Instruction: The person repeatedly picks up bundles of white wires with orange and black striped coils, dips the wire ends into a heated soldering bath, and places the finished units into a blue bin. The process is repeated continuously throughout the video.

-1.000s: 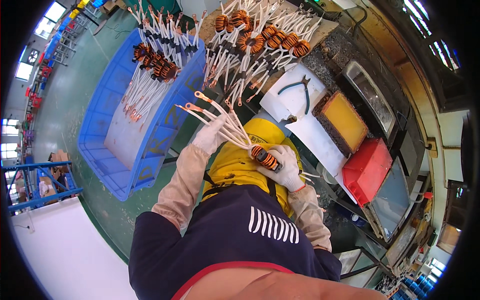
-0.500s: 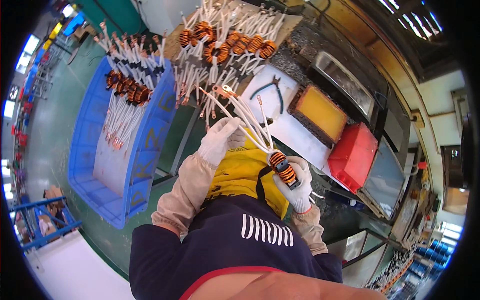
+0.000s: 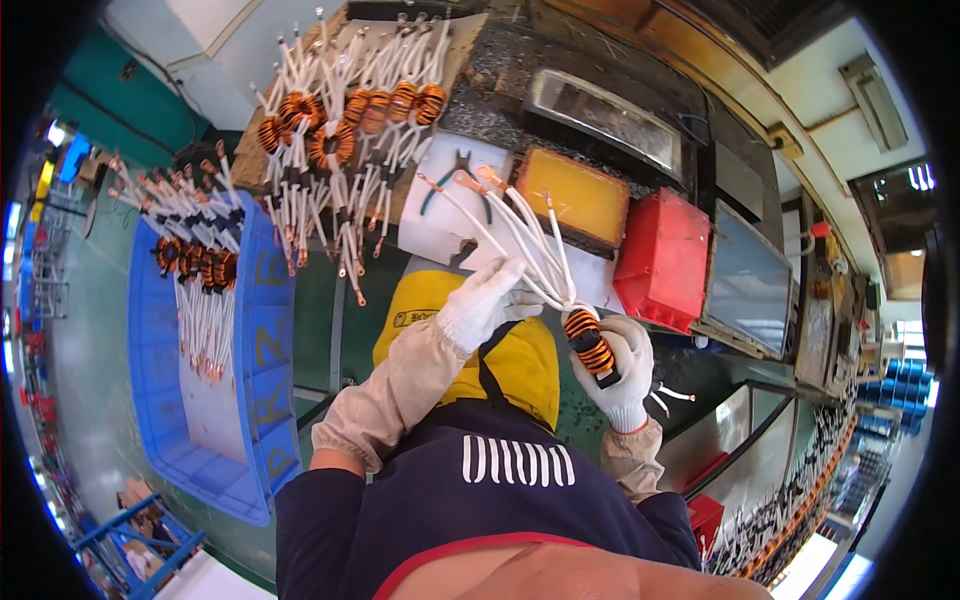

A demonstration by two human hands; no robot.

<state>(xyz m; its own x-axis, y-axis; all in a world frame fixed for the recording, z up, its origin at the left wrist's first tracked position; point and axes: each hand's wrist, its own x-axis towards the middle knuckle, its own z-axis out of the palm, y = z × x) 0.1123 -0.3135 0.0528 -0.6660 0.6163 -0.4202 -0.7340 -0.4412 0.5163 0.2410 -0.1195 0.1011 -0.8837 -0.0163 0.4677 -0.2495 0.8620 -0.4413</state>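
My gloved right hand (image 3: 622, 372) grips a ring-shaped coil (image 3: 590, 342) wound with orange-and-black wire. Several white leads (image 3: 538, 248) rise from the coil, fanning out toward copper lugs (image 3: 490, 174) at their tips. My gloved left hand (image 3: 485, 308) is closed at the left side of these leads, low down near the coil; its fingertips partly hide them. Thinner white ends stick out below my right hand. Past the leads, green-handled cutting pliers (image 3: 457, 186) lie on a white sheet (image 3: 425, 232).
Similar coils (image 3: 330, 147) lie piled on a board at the far left of the bench. A blue crate (image 3: 268, 400) at left holds more. A yellow block in a dark tray (image 3: 574, 196), a red bin (image 3: 660, 262) and a glass-topped box (image 3: 603, 118) line the bench.
The view has turned to the right, so the bench and crate appear further left. My left hand has moved in closer to the base of the leads. My right hand keeps the coil.
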